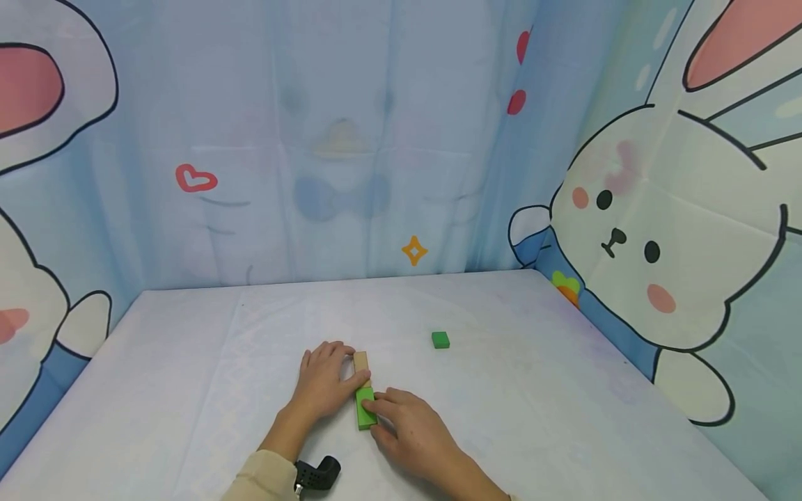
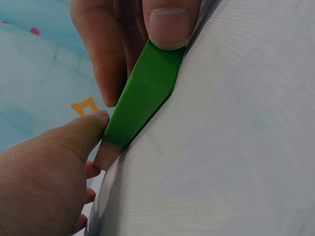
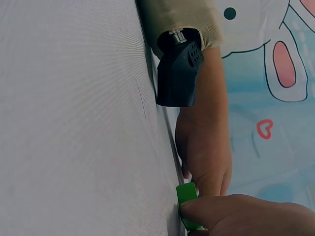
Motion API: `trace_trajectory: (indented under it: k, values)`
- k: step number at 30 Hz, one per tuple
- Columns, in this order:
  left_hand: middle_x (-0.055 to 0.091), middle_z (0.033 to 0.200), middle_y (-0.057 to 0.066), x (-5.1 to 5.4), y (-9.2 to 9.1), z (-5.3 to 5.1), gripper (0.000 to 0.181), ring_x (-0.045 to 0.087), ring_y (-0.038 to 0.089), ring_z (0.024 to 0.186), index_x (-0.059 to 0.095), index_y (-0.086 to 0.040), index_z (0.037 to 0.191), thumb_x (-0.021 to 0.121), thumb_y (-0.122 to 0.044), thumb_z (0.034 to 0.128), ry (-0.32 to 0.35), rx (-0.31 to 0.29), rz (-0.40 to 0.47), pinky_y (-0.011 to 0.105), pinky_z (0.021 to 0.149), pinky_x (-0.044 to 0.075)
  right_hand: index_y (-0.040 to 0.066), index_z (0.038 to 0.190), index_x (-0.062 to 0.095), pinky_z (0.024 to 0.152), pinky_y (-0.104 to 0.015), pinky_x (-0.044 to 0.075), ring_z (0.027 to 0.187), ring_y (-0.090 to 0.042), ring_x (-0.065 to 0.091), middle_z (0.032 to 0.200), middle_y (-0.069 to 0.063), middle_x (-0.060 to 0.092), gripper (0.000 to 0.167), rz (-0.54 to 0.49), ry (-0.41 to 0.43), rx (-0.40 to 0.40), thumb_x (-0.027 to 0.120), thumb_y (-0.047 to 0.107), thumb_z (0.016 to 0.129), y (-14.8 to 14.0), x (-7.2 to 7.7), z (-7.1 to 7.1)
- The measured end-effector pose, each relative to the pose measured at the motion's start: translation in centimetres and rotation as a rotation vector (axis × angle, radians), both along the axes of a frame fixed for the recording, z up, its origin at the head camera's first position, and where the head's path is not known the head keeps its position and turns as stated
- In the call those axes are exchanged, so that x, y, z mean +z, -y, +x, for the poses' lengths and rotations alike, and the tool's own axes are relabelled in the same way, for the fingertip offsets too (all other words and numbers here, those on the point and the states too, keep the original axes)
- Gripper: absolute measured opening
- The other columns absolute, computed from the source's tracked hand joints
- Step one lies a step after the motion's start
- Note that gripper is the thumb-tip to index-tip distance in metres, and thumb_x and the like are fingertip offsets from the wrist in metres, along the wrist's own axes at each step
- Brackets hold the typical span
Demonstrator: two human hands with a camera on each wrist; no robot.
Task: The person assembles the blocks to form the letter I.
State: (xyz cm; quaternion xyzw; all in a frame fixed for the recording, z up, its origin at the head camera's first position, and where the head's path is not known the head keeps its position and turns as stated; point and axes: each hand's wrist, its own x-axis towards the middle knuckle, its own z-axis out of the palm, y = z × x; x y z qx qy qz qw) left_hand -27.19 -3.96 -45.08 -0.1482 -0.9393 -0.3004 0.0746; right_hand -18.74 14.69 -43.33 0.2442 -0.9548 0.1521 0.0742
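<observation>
A green block lies end to end with a natural wood block on the white table. The left hand grips the wood block, thumb near the joint between the two. From the right, the right hand pinches the green block between its thumb and fingers. In the left wrist view the green block touches the wood block, beside the left thumb. The right wrist view shows the right hand on the green block, the left hand beyond it.
A small green block lies by itself farther back on the table, right of the hands. A black wrist device is on the left wrist. Curtains printed with cartoon rabbits hang behind and beside the table.
</observation>
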Motion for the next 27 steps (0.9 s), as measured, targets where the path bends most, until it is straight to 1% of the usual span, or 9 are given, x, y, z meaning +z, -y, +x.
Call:
trace_trajectory:
  k: [9, 19, 23, 27]
  values:
    - [0.055, 0.146, 0.018, 0.2, 0.0, 0.4, 0.052, 0.045, 0.042, 0.143, 0.063, -0.009, 0.134, 0.068, -0.046, 0.0966, 0.0, -0.008, 0.0, 0.07, 0.121, 0.022, 0.022, 0.133, 0.072, 0.104, -0.043, 0.054, 0.126, -0.021, 0.065, 0.133, 0.0, 0.071, 0.038, -0.003, -0.008, -0.003, 0.074, 0.026, 0.095, 0.0, -0.1, 0.0]
    - [0.057, 0.145, 0.019, 0.3, 0.3, 0.7, 0.054, 0.048, 0.039, 0.14, 0.062, -0.006, 0.138, 0.067, -0.043, 0.0974, -0.02, -0.028, -0.029, 0.069, 0.119, 0.027, 0.021, 0.133, 0.072, 0.104, -0.043, 0.054, 0.125, -0.021, 0.065, 0.132, -0.001, 0.071, 0.039, -0.007, -0.021, 0.001, 0.074, 0.025, 0.094, 0.0, -0.3, 0.0]
    - [0.059, 0.143, 0.017, 0.4, 0.5, 0.9, 0.056, 0.05, 0.038, 0.14, 0.059, -0.011, 0.144, 0.066, -0.041, 0.098, -0.023, -0.048, -0.022, 0.069, 0.119, 0.027, 0.021, 0.133, 0.071, 0.104, -0.042, 0.054, 0.125, -0.02, 0.065, 0.133, 0.0, 0.07, 0.039, -0.003, -0.009, -0.004, 0.074, 0.026, 0.094, 0.0, -0.2, -0.1]
    - [0.06, 0.141, 0.017, 0.5, 0.7, 1.0, 0.048, 0.051, 0.037, 0.138, 0.063, -0.017, 0.142, 0.065, -0.039, 0.099, -0.032, -0.075, -0.016, 0.069, 0.118, 0.028, 0.021, 0.134, 0.071, 0.104, -0.043, 0.054, 0.126, -0.02, 0.064, 0.134, 0.0, 0.07, 0.04, -0.003, 0.006, -0.009, 0.075, 0.027, 0.095, 0.0, -0.1, -0.2]
